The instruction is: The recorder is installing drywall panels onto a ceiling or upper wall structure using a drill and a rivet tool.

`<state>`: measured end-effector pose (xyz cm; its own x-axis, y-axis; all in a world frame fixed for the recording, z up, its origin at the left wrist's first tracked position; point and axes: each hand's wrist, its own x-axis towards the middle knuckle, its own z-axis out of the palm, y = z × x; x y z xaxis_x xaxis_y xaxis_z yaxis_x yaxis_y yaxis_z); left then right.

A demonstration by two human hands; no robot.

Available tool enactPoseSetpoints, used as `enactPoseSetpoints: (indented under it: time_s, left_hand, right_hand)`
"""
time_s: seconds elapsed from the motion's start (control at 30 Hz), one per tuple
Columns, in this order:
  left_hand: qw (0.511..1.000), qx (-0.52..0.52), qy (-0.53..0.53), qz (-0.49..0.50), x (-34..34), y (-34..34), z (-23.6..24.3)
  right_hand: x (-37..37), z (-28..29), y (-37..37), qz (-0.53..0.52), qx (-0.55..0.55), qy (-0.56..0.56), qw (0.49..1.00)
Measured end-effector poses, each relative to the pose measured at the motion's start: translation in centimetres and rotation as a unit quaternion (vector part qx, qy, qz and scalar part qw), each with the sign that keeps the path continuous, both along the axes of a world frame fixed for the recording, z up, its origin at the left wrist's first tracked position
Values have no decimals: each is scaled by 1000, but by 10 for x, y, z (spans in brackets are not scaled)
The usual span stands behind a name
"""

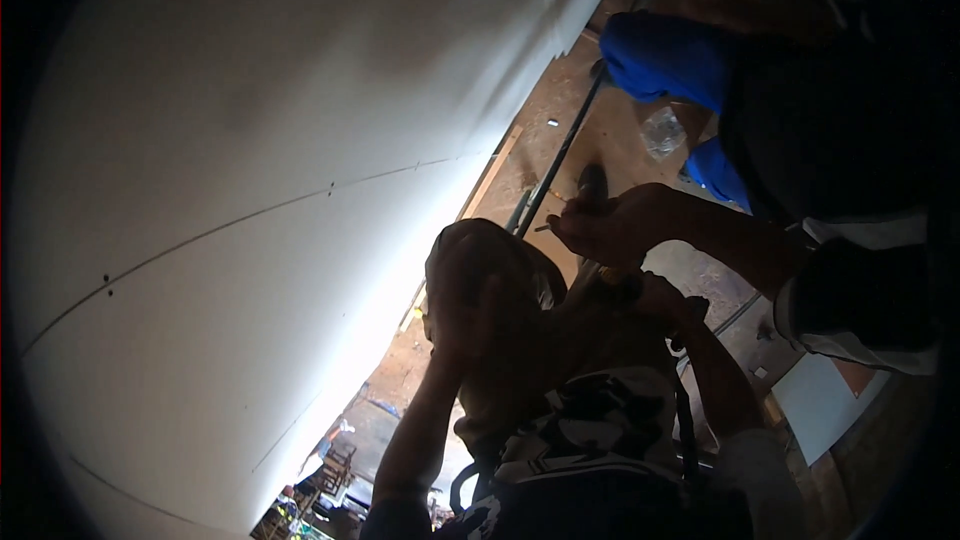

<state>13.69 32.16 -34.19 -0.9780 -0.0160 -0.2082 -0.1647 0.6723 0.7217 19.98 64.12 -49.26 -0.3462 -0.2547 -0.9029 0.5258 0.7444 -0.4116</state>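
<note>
In dim light, my left hand (pixel 470 315) lies against the brown cloth (pixel 485 245) over what looks like my bent knee, its fingers seemingly stretched out. My right hand (pixel 662 302) is closed around a dark tool with a yellow part (pixel 613 278); shadow hides its exact kind. Just above it, a co-worker's hand (pixel 610 225) comes in from the right, pinching a thin, small piece (pixel 543 229) that juts out leftward. The two hands are close together. My patterned shirt (pixel 600 410) fills the lower middle.
A large white panel (pixel 220 160) with thin seams and small dark dots covers the left. Beyond its edge run a dark pole (pixel 575 135) and a wooden strip (pixel 495 170) over brown floor. The co-worker's blue trousers (pixel 665 55), a clear plastic bag (pixel 662 132) and a pale board (pixel 825 405) are at right.
</note>
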Motion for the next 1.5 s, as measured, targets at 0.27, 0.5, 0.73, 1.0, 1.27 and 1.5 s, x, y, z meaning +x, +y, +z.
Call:
enactPoseSetpoints:
  time_s: [0.27,0.5,0.73,1.0,1.27,1.5]
  left_hand:
    - [917,361,-136,100,-6,66,-17]
    - [958,248,97,102,8,53,-16]
    - [981,-192,26,-10,48,-27,20]
    - [985,-71,145,-52,79,-40,-18]
    - [991,-56,112,-36,70,-37,-27]
    - [993,-105,55,-16,70,-46,-12]
  right_hand:
    - [0,2,-5,-75,-87,68,991]
    - [-32,37,-9,-165,-21,-120,979]
    - [16,-66,15,-67,52,50,995]
    - [31,-110,18,-73,145,-18,986]
    - [162,-262,64,-148,136,-96,975]
    - [82,-190,1,-88,89,-119,985]
